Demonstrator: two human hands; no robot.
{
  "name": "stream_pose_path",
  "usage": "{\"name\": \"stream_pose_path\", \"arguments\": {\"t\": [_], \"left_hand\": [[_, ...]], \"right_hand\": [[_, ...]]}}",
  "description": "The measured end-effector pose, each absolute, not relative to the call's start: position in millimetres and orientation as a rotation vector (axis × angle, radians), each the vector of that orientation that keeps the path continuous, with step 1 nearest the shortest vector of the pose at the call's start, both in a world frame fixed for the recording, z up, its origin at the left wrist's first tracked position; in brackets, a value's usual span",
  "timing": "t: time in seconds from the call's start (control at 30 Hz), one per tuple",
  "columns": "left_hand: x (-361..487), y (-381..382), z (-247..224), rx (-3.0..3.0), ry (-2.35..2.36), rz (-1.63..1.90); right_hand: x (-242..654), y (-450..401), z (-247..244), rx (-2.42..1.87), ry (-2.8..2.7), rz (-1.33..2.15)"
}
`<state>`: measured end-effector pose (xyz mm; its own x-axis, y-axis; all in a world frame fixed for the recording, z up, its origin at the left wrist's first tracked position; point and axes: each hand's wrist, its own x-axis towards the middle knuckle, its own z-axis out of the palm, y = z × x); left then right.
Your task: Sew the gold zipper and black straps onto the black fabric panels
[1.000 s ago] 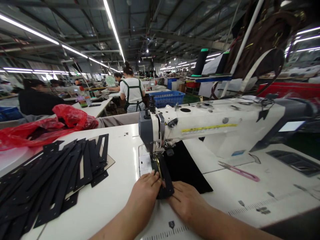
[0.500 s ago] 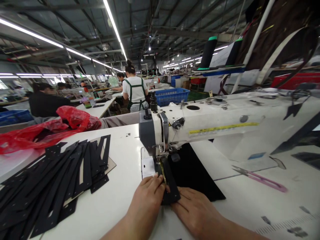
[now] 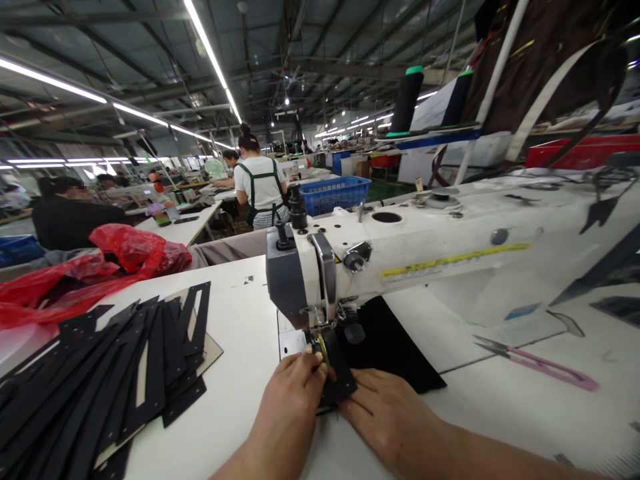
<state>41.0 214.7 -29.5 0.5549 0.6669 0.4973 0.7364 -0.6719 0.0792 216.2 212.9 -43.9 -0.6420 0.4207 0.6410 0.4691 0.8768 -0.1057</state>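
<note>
Under the needle of a white sewing machine point(image 3: 325, 280) lies a black slotted strip point(image 3: 343, 380), with a gold-toothed zipper point(image 3: 323, 348) showing in its slot. My left hand point(image 3: 293, 393) is closed at the zipper, fingertips pressed together close to the presser foot. On the other side, my right hand point(image 3: 387, 413) grips the strip's near right corner; some of its fingertips are hidden there. A black fabric panel point(image 3: 395, 343) spreads out flat beneath the machine arm, just beyond my right hand.
Several black slotted strips point(image 3: 120, 373) lie fanned at left, near a red plastic bag point(image 3: 135, 250). Pink-handled thread snips point(image 3: 545, 367) rest at right. Black thread cones point(image 3: 407, 100) stand above the machine. A blue crate point(image 3: 337, 193) and co-workers point(image 3: 263, 183) are farther back.
The view has shifted slightly, so the machine and strips sit lower and farther left. Both hands stay on the work, which has moved slightly toward the needle.
</note>
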Motion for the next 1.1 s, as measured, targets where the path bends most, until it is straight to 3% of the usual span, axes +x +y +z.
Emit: {"name": "stream_pose_path", "arguments": {"t": [0.43, 0.67, 1.1], "left_hand": [[38.9, 225.4, -24.1, -2.644, -1.388, -0.762], [33.6, 206.0, -25.7, -2.638, -1.108, -0.857], [34.9, 218.6, -31.1, -2.635, -1.134, -0.727]], "right_hand": [[210.4, 226.9, -39.2, -0.717, -2.399, -0.108], [214.6, 205.8, -43.9, -0.703, -2.237, -0.267], [215.6, 217.3, -43.5, -0.701, -2.288, -0.058]]}}
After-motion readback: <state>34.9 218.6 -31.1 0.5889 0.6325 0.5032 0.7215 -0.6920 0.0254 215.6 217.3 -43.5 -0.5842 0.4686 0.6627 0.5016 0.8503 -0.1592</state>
